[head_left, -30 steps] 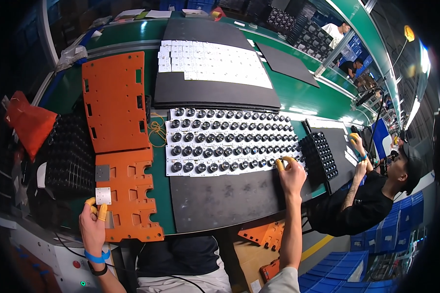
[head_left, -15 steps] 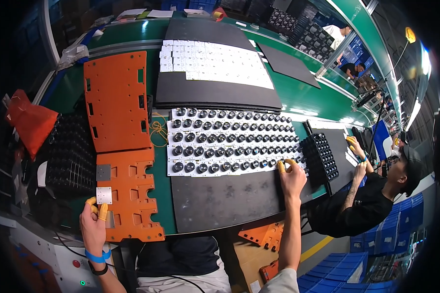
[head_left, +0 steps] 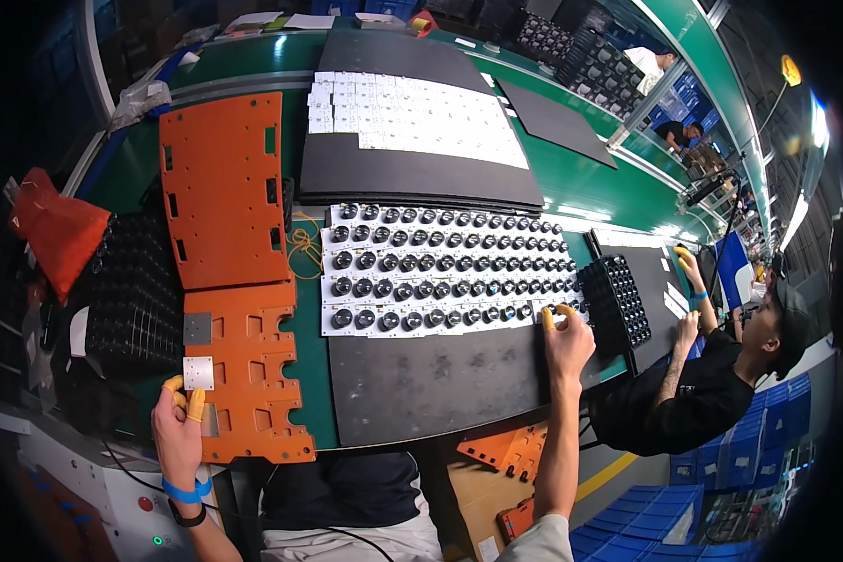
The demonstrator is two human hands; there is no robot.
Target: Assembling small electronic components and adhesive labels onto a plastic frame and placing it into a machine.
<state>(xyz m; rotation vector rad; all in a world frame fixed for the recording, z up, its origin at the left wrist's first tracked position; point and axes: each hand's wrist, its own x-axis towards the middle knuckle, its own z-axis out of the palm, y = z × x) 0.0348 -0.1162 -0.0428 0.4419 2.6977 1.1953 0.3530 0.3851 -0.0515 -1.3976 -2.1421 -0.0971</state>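
My left hand [head_left: 178,431], with yellow finger cots, is closed on the edge of a small white square board [head_left: 198,373] over the orange fixture plate [head_left: 262,375]. Two grey square pads [head_left: 197,328] show on that plate, one partly behind my fingers. At the right end of the nearest row, my right hand [head_left: 569,347] reaches down with thumb and finger pinched at a black round lens part, mostly hidden by the cots. Several rows of black round lens parts [head_left: 411,320] stand on white circuit boards [head_left: 332,320] laid edge to edge.
Beside my right hand stands a black cell tray [head_left: 613,300]. More white boards [head_left: 412,108] lie on black foam sheets [head_left: 412,183] behind. An upright orange plate [head_left: 220,192] and stacked black trays [head_left: 136,290] are at left. A co-worker [head_left: 721,361] works at right.
My right hand has shifted slightly right along the nearest row, toward its end. My left hand and the white board have barely moved. The co-worker's hands have moved a little.
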